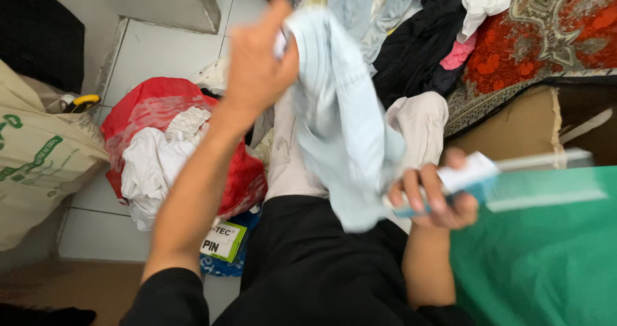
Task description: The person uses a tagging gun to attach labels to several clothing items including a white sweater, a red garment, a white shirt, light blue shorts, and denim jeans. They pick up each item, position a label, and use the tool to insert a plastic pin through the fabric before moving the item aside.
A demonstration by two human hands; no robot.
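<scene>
Left hand (257,62) was raised high, fingers closed around the top edge of a pale blue garment (337,127). Garment hung straight down from that grip, blurred, its lower end reaching the person's lap in black trousers (302,268). Right hand (434,197) sat lower and to the right, just beside the garment's bottom hem, fingers wrapped around a white and teal box-like object (472,175); motion blur, so I couldn't tell exactly what it was. Right hand looked close to the cloth but contact unclear.

Surroundings: red plastic bag (160,107) stuffed with white cloth on the tiled floor (160,50), left of the raised arm. Beige printed sack (32,165) at far left. Heap of mixed clothes (411,37) beyond the garment, lying against a red patterned rug (546,30). Green cloth surface (546,262) under the right hand's side.
</scene>
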